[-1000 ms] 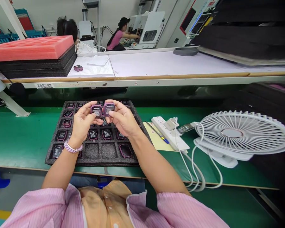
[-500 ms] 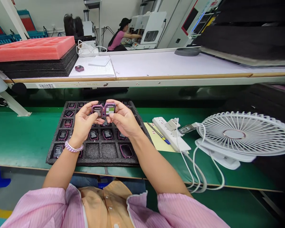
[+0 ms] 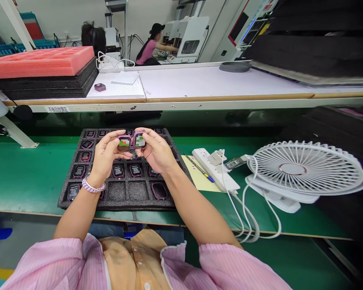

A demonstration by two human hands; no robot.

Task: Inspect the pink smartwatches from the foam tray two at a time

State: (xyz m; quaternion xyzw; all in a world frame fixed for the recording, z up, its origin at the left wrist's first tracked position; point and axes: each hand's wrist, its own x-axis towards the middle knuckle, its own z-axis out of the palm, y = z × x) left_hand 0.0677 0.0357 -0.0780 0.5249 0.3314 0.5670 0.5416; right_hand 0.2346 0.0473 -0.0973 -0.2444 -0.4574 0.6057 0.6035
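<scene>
My left hand (image 3: 106, 156) pinches a small purple smartwatch body (image 3: 124, 143) whose screen is lit with red and green. My right hand (image 3: 157, 152) pinches a second purple watch body (image 3: 139, 140), its screen lit green and white. Both are held side by side, facing me, above a black foam tray (image 3: 121, 192). The tray lies on the green bench and holds several more purple watch bodies in its pockets. Two front pockets are bare.
A white desk fan (image 3: 302, 169) lies at the right, its cable running to a white power strip (image 3: 215, 169). A yellow sheet with a pen (image 3: 199, 169) lies beside the tray. Pink and black foam stacks (image 3: 42, 72) sit on the far bench, where another person works.
Both watch screens changed from dark text pages to lit coloured displays. The right one lit up first, then the left. My hands stayed in place above the tray.
</scene>
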